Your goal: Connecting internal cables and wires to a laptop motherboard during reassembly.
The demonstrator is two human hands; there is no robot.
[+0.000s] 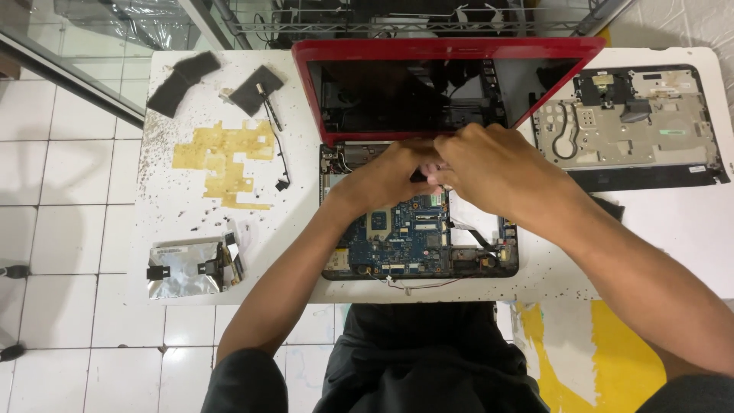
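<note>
Hands over opened laptop base

Clearance first. I see the white table [191, 222] with its left edge dropping to tiled floor and its near edge just below the laptop base [420, 245]. Free surface lies to the left of the base, broken by a yellow tape patch [222, 157], two dark foam pieces [183, 76] at the far left, and a foil-wrapped drive [187, 266] near the front left corner. To the right, bare table runs near the detached keyboard frame [631, 122], which sits at the far right. The red screen lid [447, 84] stands open at the far side, closing off room behind my hands.

Pose. My left hand [386, 177] comes in from the near left, forearm angled up across the table edge, knuckles upward, fingers curled inward toward the middle. My right hand [489, 164] crosses from the near right, forearm long and diagonal, back of hand facing the camera. Both meet above the far half of the blue circuit board [405, 233], close to the hinge line, fingertips pressed together on something small and dark between them.

Hidden. What is pinched I cannot make out; the right hand covers it. The far part of the board is under both hands. A thin red wire [424, 285] trails off the near edge.
</note>
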